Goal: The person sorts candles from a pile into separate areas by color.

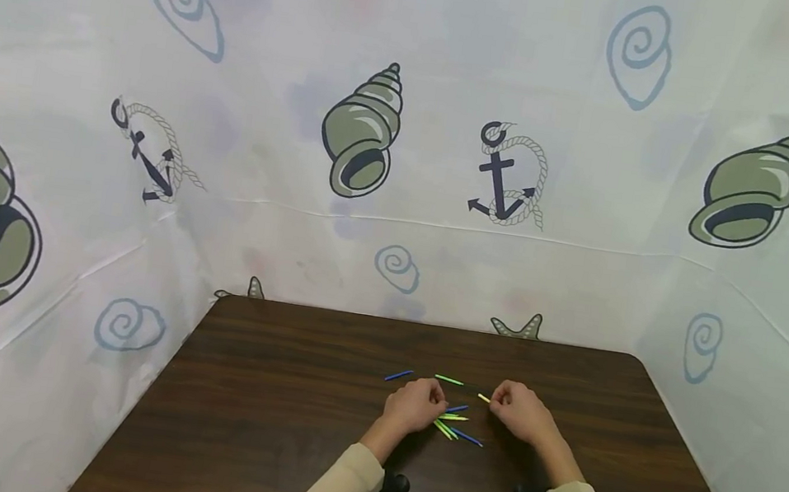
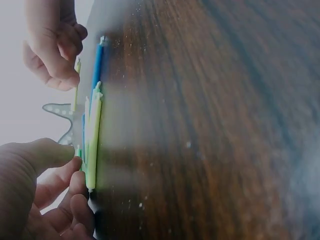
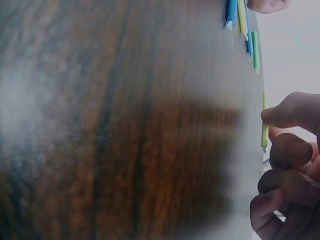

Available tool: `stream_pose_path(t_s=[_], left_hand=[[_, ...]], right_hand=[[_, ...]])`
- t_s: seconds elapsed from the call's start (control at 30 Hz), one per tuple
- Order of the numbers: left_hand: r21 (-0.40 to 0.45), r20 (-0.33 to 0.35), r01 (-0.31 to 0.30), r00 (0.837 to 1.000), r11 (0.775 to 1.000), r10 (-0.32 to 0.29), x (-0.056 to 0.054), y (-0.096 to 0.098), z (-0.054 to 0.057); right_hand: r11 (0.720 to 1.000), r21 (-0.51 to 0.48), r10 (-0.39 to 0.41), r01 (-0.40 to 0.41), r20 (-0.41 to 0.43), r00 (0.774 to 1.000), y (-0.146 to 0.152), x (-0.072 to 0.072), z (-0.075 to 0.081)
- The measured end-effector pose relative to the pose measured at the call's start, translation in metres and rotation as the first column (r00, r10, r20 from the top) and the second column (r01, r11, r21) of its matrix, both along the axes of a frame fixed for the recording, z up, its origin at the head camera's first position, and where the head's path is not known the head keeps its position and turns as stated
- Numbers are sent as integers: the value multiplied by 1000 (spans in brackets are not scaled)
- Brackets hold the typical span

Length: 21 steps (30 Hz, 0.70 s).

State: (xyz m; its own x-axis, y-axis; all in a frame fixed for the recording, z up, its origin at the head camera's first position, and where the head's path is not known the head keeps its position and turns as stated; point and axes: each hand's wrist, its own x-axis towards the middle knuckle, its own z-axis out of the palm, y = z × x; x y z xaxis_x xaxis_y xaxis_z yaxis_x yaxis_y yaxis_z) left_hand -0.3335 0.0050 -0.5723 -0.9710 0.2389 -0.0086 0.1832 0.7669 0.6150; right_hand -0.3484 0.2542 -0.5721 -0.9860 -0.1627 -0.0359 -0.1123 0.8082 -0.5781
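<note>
My right hand (image 1: 525,413) pinches a thin yellow candle (image 3: 265,132) between thumb and forefinger, above the far part of the table. My left hand (image 1: 414,405) is at the near pile, its thumb and forefinger closed at the end of a green candle (image 2: 78,151). From those fingertips the pile fans out to the right: a yellow-green candle (image 2: 95,140), a blue candle (image 1: 468,438) and several others. White wicks show at some ends. Beyond the left hand lie a separate blue candle (image 1: 398,375) and a separate green candle (image 1: 449,380).
The dark wood-grain table (image 1: 253,410) has its far edge close to a white cloth (image 1: 432,184) printed with shells, anchors and starfish. That cloth also hangs along the left and right sides. A black wrist camera (image 1: 396,486) sits under the left sleeve.
</note>
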Motion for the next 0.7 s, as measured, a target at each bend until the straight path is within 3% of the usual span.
stream_pose_path(t_s=[0.27, 0.7], left_hand=[[-56, 11, -23, 1000, 998, 23, -2, 7, 1], [-81, 27, -67, 997, 994, 69, -5, 13, -1]], right_hand=[[996, -58, -60, 61, 26, 998, 12, 2, -3], [994, -71, -78, 81, 47, 996, 20, 0, -6]])
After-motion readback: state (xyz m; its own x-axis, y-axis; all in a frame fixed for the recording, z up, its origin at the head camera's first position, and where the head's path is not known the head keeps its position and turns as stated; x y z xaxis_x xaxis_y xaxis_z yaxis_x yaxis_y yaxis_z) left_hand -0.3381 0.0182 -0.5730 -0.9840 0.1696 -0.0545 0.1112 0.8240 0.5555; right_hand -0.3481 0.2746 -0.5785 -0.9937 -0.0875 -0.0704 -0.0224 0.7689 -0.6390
